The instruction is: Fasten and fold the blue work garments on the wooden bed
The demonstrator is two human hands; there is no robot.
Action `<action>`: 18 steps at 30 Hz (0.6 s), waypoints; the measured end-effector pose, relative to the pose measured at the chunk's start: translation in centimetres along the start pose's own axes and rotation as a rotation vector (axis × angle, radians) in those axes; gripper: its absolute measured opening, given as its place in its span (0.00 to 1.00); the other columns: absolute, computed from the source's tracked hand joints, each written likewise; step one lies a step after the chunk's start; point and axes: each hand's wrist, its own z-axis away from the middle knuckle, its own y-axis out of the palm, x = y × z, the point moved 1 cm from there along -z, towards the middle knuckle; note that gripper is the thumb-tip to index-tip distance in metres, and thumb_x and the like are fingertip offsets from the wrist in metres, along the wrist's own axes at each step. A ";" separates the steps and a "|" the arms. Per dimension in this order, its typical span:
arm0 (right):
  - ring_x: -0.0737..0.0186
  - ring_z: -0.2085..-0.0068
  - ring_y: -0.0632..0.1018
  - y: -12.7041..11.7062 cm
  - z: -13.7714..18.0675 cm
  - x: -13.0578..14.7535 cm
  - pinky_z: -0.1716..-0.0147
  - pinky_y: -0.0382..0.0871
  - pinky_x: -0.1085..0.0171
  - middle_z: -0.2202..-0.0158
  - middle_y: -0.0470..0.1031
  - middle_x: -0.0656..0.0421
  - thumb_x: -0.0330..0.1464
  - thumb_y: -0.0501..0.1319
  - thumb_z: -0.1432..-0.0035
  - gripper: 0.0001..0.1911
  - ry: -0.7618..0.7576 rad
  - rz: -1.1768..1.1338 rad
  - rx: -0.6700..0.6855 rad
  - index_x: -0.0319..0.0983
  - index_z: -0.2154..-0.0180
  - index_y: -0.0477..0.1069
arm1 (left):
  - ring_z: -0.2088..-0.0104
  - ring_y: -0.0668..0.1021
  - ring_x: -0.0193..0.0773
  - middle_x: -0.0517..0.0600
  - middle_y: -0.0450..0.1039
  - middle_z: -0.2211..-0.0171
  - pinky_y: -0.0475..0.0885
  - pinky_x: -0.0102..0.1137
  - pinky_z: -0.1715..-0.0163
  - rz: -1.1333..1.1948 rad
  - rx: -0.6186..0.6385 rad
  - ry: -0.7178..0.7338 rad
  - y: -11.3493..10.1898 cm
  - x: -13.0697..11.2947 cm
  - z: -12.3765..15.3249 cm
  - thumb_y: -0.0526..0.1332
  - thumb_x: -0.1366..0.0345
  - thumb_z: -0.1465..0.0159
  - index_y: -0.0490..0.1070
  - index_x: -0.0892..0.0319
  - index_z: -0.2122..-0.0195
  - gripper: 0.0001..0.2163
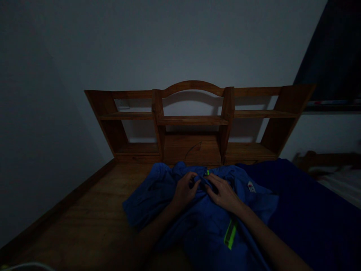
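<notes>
Blue garment [203,212] lay rumpled on a wooden surface [93,195], before a wooden shelf unit [193,120] and partly over a darker blue cloth [304,203] on the right. Both hands worked near its upper middle, close together: the left hand [184,188] pinched a fold between thumb and curled fingers, and the right hand [224,194] gripped fabric just beside it, thumb below the fingers. Under the right forearm ran a yellow-green strip [231,233]; farther right sat a small pale label [251,187].
</notes>
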 end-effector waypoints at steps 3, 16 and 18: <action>0.62 0.56 0.72 0.1 0.0 -0.1 0.55 0.65 0.63 0.57 0.69 0.57 0.28 0.52 0.41 0.14 0.004 0.008 -0.003 0.42 0.53 0.65 | 0.66 0.75 0.32 0.46 0.72 0.65 0.70 0.27 0.63 -0.009 -0.005 -0.002 0.0 0.0 0.0 0.57 0.64 0.39 0.66 0.57 0.61 0.06; 0.63 0.54 0.71 -0.4 -0.1 0.0 0.54 0.64 0.63 0.55 0.69 0.58 0.27 0.51 0.40 0.17 -0.007 -0.019 0.005 0.43 0.50 0.64 | 0.60 0.75 0.32 0.46 0.73 0.58 0.71 0.27 0.58 0.004 0.022 0.078 -0.3 0.1 -0.2 0.57 0.66 0.39 0.68 0.54 0.56 0.10; 0.63 0.55 0.71 -0.4 -0.1 0.0 0.54 0.65 0.64 0.56 0.69 0.58 0.27 0.51 0.40 0.17 -0.002 -0.022 0.020 0.43 0.50 0.64 | 0.62 0.76 0.31 0.45 0.74 0.59 0.71 0.26 0.59 -0.025 0.026 0.075 -0.4 0.1 -0.1 0.57 0.66 0.39 0.69 0.54 0.56 0.10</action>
